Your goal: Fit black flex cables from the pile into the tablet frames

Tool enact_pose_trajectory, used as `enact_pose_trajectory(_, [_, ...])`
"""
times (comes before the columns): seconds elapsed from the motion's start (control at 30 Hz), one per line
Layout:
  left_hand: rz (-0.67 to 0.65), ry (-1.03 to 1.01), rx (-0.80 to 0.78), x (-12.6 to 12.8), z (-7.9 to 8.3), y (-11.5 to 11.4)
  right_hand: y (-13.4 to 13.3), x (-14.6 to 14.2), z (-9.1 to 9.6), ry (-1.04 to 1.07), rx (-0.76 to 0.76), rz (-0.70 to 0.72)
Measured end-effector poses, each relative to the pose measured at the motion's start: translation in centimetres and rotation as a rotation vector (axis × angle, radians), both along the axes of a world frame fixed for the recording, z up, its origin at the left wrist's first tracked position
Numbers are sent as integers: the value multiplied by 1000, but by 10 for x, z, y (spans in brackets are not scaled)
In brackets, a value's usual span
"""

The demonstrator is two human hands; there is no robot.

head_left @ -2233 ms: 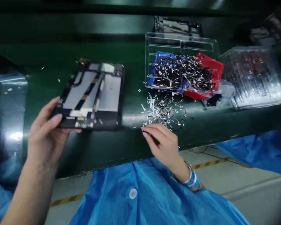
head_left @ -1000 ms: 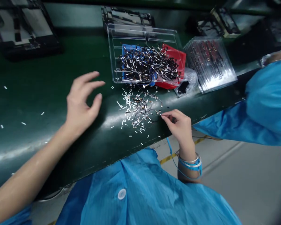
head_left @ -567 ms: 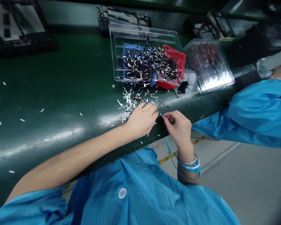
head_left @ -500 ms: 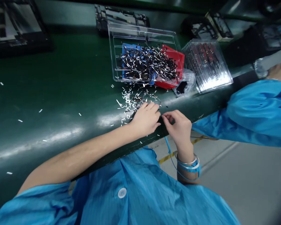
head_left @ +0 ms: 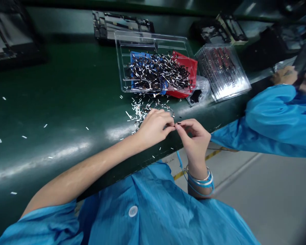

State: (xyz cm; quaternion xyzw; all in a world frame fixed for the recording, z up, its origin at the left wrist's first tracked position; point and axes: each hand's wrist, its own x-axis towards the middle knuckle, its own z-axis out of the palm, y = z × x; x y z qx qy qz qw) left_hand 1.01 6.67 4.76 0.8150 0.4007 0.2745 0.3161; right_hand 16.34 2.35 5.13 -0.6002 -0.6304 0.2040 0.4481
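My left hand (head_left: 156, 125) is over the near edge of the bench, its thumb and index finger pinched together. What it holds, if anything, is hidden. My right hand (head_left: 195, 137) meets it fingertip to fingertip, pinching a small dark part (head_left: 179, 123) too tiny to make out fully. Beyond my left hand, white slips (head_left: 137, 108) and some thin cables (head_left: 172, 112) lie loose on the green bench (head_left: 66, 102). Behind them, a clear plastic tray (head_left: 119, 64) holds a heap of thin black cables with white tabs (head_left: 159, 69).
Blue and red sheets (head_left: 187, 64) lie beneath the cables. To the right are a plastic bag (head_left: 204, 86) and a stack of clear trays (head_left: 223, 73). Black fixtures (head_left: 122, 25) line the back. A co-worker's blue sleeve (head_left: 277, 122) reaches in from the right.
My left thumb has risen to meet the index finger, and both hands' fingertips have come together. A dark part now shows at my right fingertips. The co-worker's hands have shifted.
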Motion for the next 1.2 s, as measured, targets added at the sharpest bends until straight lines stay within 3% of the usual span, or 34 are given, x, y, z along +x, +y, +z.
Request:
enact_pose_trajectory(0.1, [11,-149,-139,-22,6,-4,7,-8,11,-29,18,56])
enact_pose_trajectory(0.23, [85,-332,-481,-46,13,-13,16,-23,21,-78,49,133])
enact_pose_trajectory(0.37, [204,-567,-748,-59,12,-21,13,-48,14,-168,233,135])
enact_pose_trajectory(0.53, [235,-709,-766,-73,4,-29,11,-67,3,-378,411,349])
enact_pose_trajectory(0.7, [167,-743,-815,-80,2,-32,15,-69,3,-348,398,366])
enact_pose_trajectory(0.93, [233,-589,-626,-80,1,-34,15,-73,1,-428,396,397])
enact_pose_trajectory(1.03, [243,-549,-620,-82,3,-34,20,-69,-3,-481,396,350])
enact_pose_trajectory(1.13, [267,-631,-793,-84,4,-31,25,-64,-5,-564,400,204])
enact_pose_trajectory(1.2, [295,-704,-865,-85,2,-29,24,-64,-5,-547,391,179])
